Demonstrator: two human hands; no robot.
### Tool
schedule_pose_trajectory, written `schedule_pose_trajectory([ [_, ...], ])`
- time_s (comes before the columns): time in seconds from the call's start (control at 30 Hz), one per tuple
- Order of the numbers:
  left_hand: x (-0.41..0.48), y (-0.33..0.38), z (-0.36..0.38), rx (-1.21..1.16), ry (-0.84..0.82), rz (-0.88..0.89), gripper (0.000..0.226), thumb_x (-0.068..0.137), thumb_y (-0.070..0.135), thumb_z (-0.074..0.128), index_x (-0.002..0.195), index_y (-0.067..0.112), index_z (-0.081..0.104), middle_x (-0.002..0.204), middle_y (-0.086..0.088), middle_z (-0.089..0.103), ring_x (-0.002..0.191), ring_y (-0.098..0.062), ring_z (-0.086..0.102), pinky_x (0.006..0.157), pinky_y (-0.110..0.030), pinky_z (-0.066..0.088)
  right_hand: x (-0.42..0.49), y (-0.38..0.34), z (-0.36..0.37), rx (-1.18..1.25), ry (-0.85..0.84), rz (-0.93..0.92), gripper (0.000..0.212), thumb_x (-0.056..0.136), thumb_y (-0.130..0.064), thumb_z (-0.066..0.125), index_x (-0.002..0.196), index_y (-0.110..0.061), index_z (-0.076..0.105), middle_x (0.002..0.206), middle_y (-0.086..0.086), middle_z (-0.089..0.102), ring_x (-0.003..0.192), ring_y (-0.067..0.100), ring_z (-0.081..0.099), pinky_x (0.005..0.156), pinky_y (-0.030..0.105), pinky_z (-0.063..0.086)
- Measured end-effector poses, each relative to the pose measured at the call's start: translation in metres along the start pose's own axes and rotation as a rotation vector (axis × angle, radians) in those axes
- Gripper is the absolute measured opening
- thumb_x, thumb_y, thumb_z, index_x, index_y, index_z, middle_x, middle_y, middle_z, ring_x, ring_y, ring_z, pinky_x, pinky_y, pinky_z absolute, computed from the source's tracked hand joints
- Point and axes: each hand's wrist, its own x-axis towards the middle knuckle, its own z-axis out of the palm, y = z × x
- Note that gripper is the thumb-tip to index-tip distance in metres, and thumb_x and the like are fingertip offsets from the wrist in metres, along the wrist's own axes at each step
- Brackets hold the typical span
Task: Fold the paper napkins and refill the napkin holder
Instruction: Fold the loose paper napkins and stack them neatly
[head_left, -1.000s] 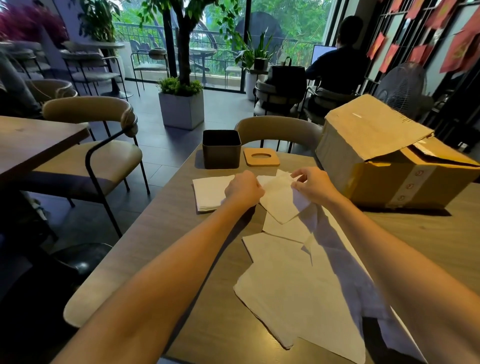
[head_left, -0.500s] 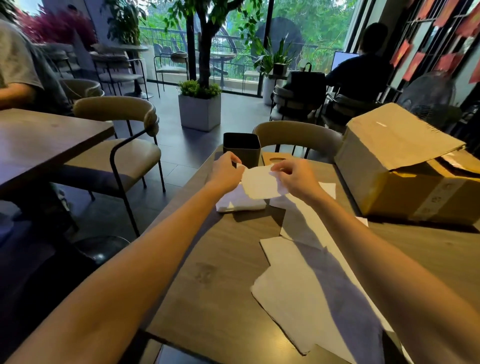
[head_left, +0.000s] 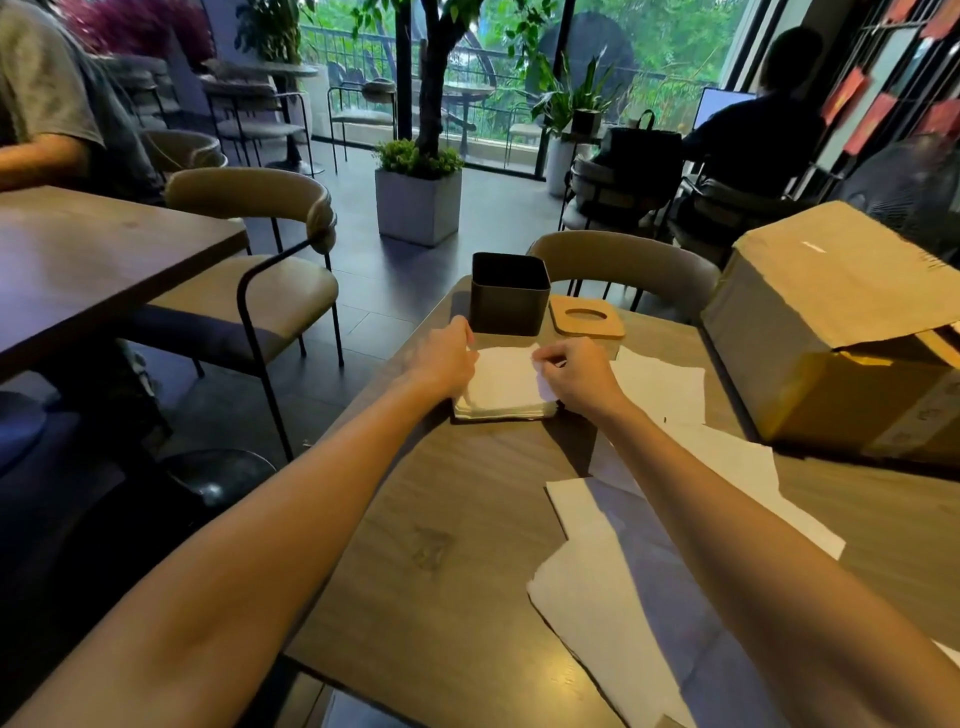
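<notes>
A stack of folded white napkins (head_left: 506, 389) lies on the wooden table (head_left: 441, 545) just in front of the black square napkin holder (head_left: 509, 293), which stands open with nothing visible inside. My left hand (head_left: 447, 361) holds the top folded napkin at its left edge, fingers curled down over it. My right hand (head_left: 576, 374) pinches the same napkin at its right edge, and the napkin lies flat on the stack. The holder's wooden lid (head_left: 587, 317) with an oval slot lies to the right of the holder.
Several unfolded napkins (head_left: 613, 582) are spread over the table's near right part, and more (head_left: 662, 384) lie right of the stack. A large open cardboard box (head_left: 831, 332) fills the right side. Chairs (head_left: 623, 260) stand behind and left of the table.
Both hands have brought the folded napkin from the loose sheets up and left, then lowered it onto the stack in front of the holder. The camera has turned left.
</notes>
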Motion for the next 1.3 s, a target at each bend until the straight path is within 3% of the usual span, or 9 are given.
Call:
schedule_pose_trajectory([
  [0.23,0.004,-0.007,-0.003,0.01,-0.059,0.028,0.025,0.102,0.025,0.053,0.126,0.018,0.049,0.114,-0.007,0.063,0.099,-0.021,0.061,0.085,-0.036,0.056,-0.007,-0.006,0.002,-0.01,0.017,-0.049,0.026,0.099,-0.015,0.06,0.122,-0.007,0.071,0.12,0.008,0.07,0.098,0.011,0.055,0.083,0.021,0.043],
  [0.4,-0.002,-0.012,-0.001,0.063,-0.054,0.051,0.016,0.102,0.029,0.052,0.116,0.022,0.05,0.103,-0.005,0.064,0.087,-0.018,0.062,0.081,-0.038,0.058,-0.009,-0.008,0.004,-0.069,-0.025,-0.073,0.026,0.099,-0.014,0.059,0.121,-0.006,0.071,0.117,0.01,0.071,0.101,0.017,0.061,0.086,0.023,0.046],
  [0.53,-0.007,-0.01,-0.002,0.117,-0.021,0.079,0.015,0.102,0.029,0.05,0.115,0.02,0.05,0.1,-0.005,0.063,0.086,-0.019,0.062,0.08,-0.04,0.058,-0.011,-0.01,0.006,-0.132,-0.033,-0.09,0.022,0.099,-0.01,0.058,0.112,-0.004,0.074,0.108,0.014,0.072,0.1,0.024,0.065,0.088,0.03,0.051],
  [0.67,-0.01,-0.007,-0.003,0.171,-0.024,0.092,0.021,0.103,0.028,0.049,0.12,0.017,0.05,0.102,-0.007,0.065,0.087,-0.022,0.063,0.081,-0.04,0.058,0.001,-0.014,0.007,-0.31,-0.23,-0.012,0.018,0.096,-0.008,0.058,0.097,-0.005,0.075,0.104,0.015,0.07,0.099,0.028,0.065,0.082,0.033,0.053],
  [0.73,-0.012,-0.007,-0.001,0.214,-0.019,0.103,0.025,0.103,0.028,0.049,0.124,0.016,0.049,0.104,-0.007,0.066,0.087,-0.022,0.064,0.081,-0.038,0.058,-0.001,-0.011,0.009,-0.373,-0.157,-0.078,0.018,0.097,-0.013,0.056,0.09,-0.009,0.072,0.103,0.013,0.065,0.093,0.029,0.063,0.076,0.034,0.05],
  [0.9,-0.019,-0.014,0.003,0.314,0.04,0.185,0.028,0.101,0.025,0.054,0.127,0.015,0.05,0.107,-0.006,0.068,0.088,-0.021,0.067,0.075,-0.032,0.052,-0.021,-0.001,0.01,-0.526,-0.003,-0.196,0.03,0.104,-0.03,0.045,0.108,-0.012,0.07,0.111,0.007,0.057,0.086,0.022,0.06,0.071,0.031,0.047],
  [1.03,-0.02,-0.016,-0.004,0.29,0.021,0.164,0.022,0.102,0.029,0.051,0.121,0.017,0.051,0.107,-0.006,0.067,0.089,-0.022,0.065,0.076,-0.033,0.049,-0.017,0.007,-0.003,-0.432,-0.044,-0.167,0.028,0.102,-0.026,0.048,0.108,-0.01,0.071,0.111,0.009,0.058,0.089,0.022,0.058,0.076,0.033,0.05],
  [1.17,-0.016,0.003,-0.015,0.223,0.047,0.177,0.021,0.102,0.034,0.049,0.116,0.02,0.055,0.102,-0.004,0.065,0.088,-0.019,0.061,0.08,-0.035,0.053,-0.016,0.019,-0.036,-0.275,0.004,-0.137,0.027,0.099,-0.016,0.057,0.121,-0.007,0.07,0.119,0.013,0.068,0.105,0.026,0.063,0.09,0.033,0.051],
  [1.3,-0.019,0.045,-0.007,0.138,-0.069,0.27,0.025,0.1,0.04,0.051,0.116,0.023,0.061,0.102,0.001,0.067,0.091,-0.017,0.062,0.085,-0.036,0.054,-0.02,0.05,-0.071,-0.284,0.028,-0.053,0.027,0.099,-0.02,0.058,0.122,-0.012,0.07,0.121,0.007,0.07,0.103,0.019,0.063,0.087,0.028,0.051],
])
